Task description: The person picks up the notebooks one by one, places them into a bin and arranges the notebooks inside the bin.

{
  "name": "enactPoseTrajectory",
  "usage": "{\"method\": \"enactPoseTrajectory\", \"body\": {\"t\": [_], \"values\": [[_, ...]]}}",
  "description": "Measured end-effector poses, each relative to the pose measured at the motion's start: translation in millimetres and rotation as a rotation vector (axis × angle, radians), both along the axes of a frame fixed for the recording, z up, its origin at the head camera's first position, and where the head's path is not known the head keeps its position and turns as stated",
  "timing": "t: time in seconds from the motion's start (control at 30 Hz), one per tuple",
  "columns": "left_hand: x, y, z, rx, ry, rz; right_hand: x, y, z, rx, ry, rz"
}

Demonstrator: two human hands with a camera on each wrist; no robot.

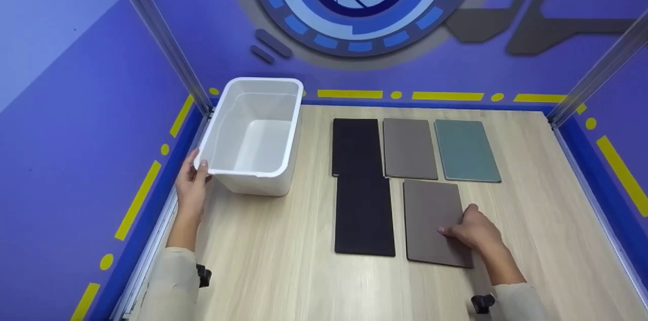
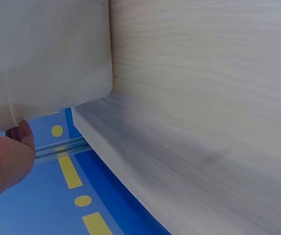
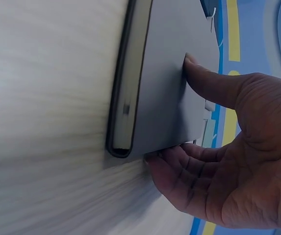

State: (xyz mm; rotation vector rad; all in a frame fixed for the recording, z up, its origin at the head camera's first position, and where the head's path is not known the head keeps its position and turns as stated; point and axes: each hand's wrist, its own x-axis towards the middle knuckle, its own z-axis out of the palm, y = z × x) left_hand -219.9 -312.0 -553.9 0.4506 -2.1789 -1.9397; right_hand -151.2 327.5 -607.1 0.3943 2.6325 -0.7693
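Note:
My left hand (image 1: 191, 192) grips the near left corner of a white plastic bin (image 1: 291, 159), thumb at the rim and fingers curled outside it. In the left wrist view, the fingertips (image 2: 26, 132) meet the bin's wall (image 2: 57, 63). My right hand (image 1: 476, 230) pinches the right edge of a grey-brown notebook (image 1: 430, 219) in the front row. The right wrist view has the thumb (image 3: 211, 83) flat on its cover (image 3: 167, 73) and the other fingers curled at its spine edge. Its page block shows pale between the covers.
Left of the held notebook lies a black notebook (image 1: 363, 217). Behind them are another black notebook (image 1: 356, 146), a second grey-brown one (image 1: 409, 149) and a teal one (image 1: 467, 150). Blue-purple panels (image 1: 66, 159) and metal posts (image 1: 162, 32) border the wooden table (image 1: 283, 260).

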Motion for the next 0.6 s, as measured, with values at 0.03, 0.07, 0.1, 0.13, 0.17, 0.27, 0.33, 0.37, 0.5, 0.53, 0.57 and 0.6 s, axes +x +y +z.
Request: {"method": "enactPoseTrajectory", "body": {"t": [0.03, 0.07, 0.1, 0.13, 0.17, 0.27, 0.33, 0.37, 0.5, 0.53, 0.57, 0.6], "values": [[0.3, -0.2, 0.5, 0.001, 0.0, -0.002, -0.8, 0.0, 0.1, 0.001, -0.004, -0.002], [0.6, -0.5, 0.9, 0.004, -0.001, -0.002, -1.6, -0.1, 0.2, -0.001, -0.008, -0.003], [1.1, -0.8, 1.4, 0.007, -0.001, -0.002, -2.3, -0.1, 0.1, -0.001, -0.011, -0.002], [1.3, -0.3, 1.3, 0.011, -0.002, 0.0, -2.4, 0.6, -0.1, -0.001, -0.014, -0.002], [1.3, 0.0, 0.9, 0.012, -0.002, -0.001, -2.5, 1.4, -0.4, -0.001, -0.017, -0.003], [0.8, 0.7, 0.0, 0.011, 0.005, -0.006, -2.0, 2.6, -1.6, -0.007, -0.027, -0.003], [0.4, 0.9, -0.5, 0.008, 0.007, -0.009, -2.1, 3.4, -2.4, -0.009, -0.028, -0.001], [0.2, 0.8, -0.7, 0.002, 0.005, -0.01, -2.0, 3.4, -2.5, -0.012, -0.029, 0.0], [-0.2, 0.4, -1.0, -0.006, -0.004, -0.007, -2.3, 2.5, -2.0, -0.016, -0.019, 0.004], [-0.2, 0.5, -1.1, -0.006, -0.005, -0.007, -2.3, 2.0, -1.8, -0.014, -0.018, 0.002], [-0.2, 0.5, -1.1, -0.008, -0.003, -0.009, -2.3, 1.6, -1.6, -0.012, -0.019, 0.001], [-0.2, 0.6, -1.2, -0.008, -0.001, -0.009, -2.3, 1.4, -1.3, -0.009, -0.02, 0.0]]}}
